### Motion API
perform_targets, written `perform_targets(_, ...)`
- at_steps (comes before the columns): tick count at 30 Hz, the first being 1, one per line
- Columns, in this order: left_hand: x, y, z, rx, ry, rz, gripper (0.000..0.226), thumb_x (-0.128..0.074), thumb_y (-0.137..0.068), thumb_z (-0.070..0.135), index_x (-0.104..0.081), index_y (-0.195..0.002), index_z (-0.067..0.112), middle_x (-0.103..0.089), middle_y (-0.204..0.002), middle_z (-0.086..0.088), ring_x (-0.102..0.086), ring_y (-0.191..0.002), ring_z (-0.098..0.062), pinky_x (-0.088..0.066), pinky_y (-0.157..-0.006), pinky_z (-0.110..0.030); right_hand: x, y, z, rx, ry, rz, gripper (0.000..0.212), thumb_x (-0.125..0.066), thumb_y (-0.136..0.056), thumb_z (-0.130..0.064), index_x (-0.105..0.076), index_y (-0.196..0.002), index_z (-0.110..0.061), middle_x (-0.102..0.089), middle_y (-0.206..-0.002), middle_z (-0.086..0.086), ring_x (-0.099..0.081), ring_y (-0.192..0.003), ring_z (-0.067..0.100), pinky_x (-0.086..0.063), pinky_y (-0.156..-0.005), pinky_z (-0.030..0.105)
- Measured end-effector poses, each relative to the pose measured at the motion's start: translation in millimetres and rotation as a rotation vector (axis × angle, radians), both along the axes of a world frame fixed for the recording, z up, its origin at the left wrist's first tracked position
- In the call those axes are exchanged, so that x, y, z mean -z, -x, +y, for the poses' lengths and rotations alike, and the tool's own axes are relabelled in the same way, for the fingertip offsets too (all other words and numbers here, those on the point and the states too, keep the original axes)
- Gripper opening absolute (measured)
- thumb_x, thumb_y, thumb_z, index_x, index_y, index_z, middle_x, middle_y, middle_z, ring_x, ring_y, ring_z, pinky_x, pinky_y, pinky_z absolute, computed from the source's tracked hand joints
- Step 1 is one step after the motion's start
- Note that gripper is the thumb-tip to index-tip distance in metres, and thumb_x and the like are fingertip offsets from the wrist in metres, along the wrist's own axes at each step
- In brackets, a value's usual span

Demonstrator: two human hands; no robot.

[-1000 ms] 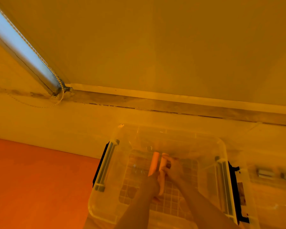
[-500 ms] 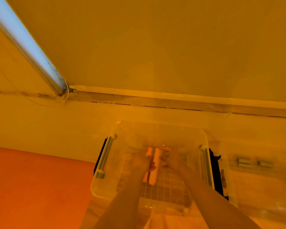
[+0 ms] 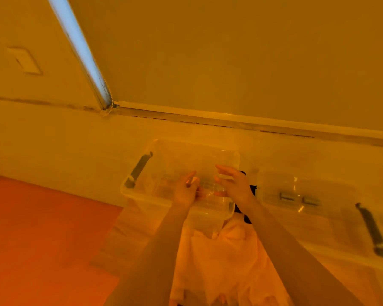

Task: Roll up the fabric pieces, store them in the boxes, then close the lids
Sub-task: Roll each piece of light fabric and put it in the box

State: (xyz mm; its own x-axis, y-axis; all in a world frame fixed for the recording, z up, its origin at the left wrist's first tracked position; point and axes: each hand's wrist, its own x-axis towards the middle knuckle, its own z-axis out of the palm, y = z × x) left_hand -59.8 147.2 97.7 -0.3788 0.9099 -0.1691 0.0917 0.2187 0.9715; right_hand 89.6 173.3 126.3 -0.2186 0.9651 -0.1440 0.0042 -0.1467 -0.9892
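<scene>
My left grip (image 3: 185, 191) sits over the near part of the clear plastic box (image 3: 142, 196), fingers loosely bent, with a small pale bit at the fingertips that is too blurred for me to say whether it is being pinched. My right grip (image 3: 234, 184) is released, fingers spread and reaching forward above the right side of the same box, holding nothing I can make out. Both forearms run up from the bottom edge and meet over the box. The box stands open on the pale tabletop (image 3: 53, 151), a dark latch (image 3: 139, 168) along its left end and another dark piece showing behind my right wrist. I cannot make out rolled fabric inside the box through the blur. Just in front of the box, between my arms, lies a pale rumpled fabric piece (image 3: 221, 261). To the right sits a second clear box (image 3: 318, 217), with two small grey fittings and a dark latch at its far right end. An orange surface (image 3: 42, 239) fills the lower left, and a bright strip (image 3: 80, 51) runs along the wall behind.
</scene>
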Motion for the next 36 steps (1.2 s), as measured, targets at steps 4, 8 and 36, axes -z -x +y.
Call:
perform_targets(4,2,-21,-44,0.006,-0.080,0.019,0.025,-0.056,-0.096,0.018,-0.059,-0.122,0.020,-0.059,-0.120,-0.023,-0.061,-0.055,-0.006,-0.048,-0.046,-0.021,0,-23,-46,-0.010,-0.001,0.029,0.038,-0.064,-0.089,-0.004,-0.058,-0.126,-0.012,-0.054,-0.114,-0.007,-0.062,-0.087,0.007,-0.060,-0.062,0.031)
perform_targets(8,23,-33,-86,-0.009,-0.084,0.033,0.035,-0.053,-0.097,0.014,-0.054,-0.132,0.011,-0.066,-0.091,-0.019,-0.058,-0.047,-0.006,-0.047,-0.045,-0.020,25,-45,-83,-0.030,0.016,-0.031,0.034,-0.062,-0.090,-0.002,-0.059,-0.124,-0.007,-0.056,-0.118,0.004,-0.061,-0.087,0.009,-0.056,-0.052,0.021)
perform_targets(36,142,-40,-174,-0.091,0.512,-0.260,0.031,-0.052,-0.093,0.000,-0.055,-0.123,0.008,-0.060,-0.091,-0.011,-0.062,-0.071,-0.023,-0.052,-0.062,-0.032,173,-118,-109,0.207,0.354,-0.270,0.030,-0.055,-0.090,0.006,-0.060,-0.119,-0.001,-0.058,-0.120,0.017,-0.058,-0.096,0.028,-0.050,-0.059,0.030)
